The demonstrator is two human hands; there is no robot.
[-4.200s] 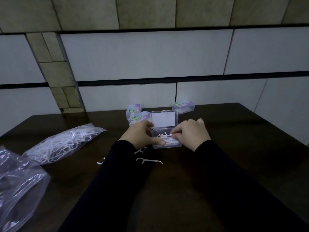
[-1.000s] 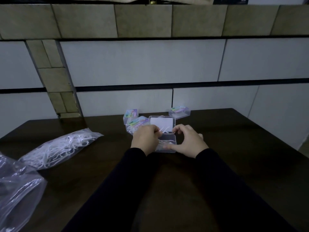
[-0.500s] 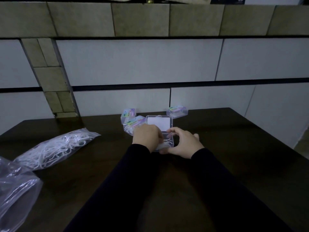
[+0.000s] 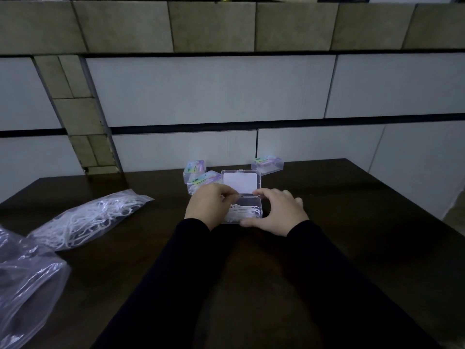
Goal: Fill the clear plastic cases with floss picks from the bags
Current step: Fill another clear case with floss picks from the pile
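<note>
while both hands' fingers hold the open case (image 4: 247,209), a floss bag (image 4: 83,219) and closed cases (image 4: 267,164) lie nearby.

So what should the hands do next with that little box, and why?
Probably swing the lid down and press it shut. The open case already holds a heap of floss picks, the left hand has its fingers at the back rim by the lid, and the right hand steadies the case's right side.
</note>
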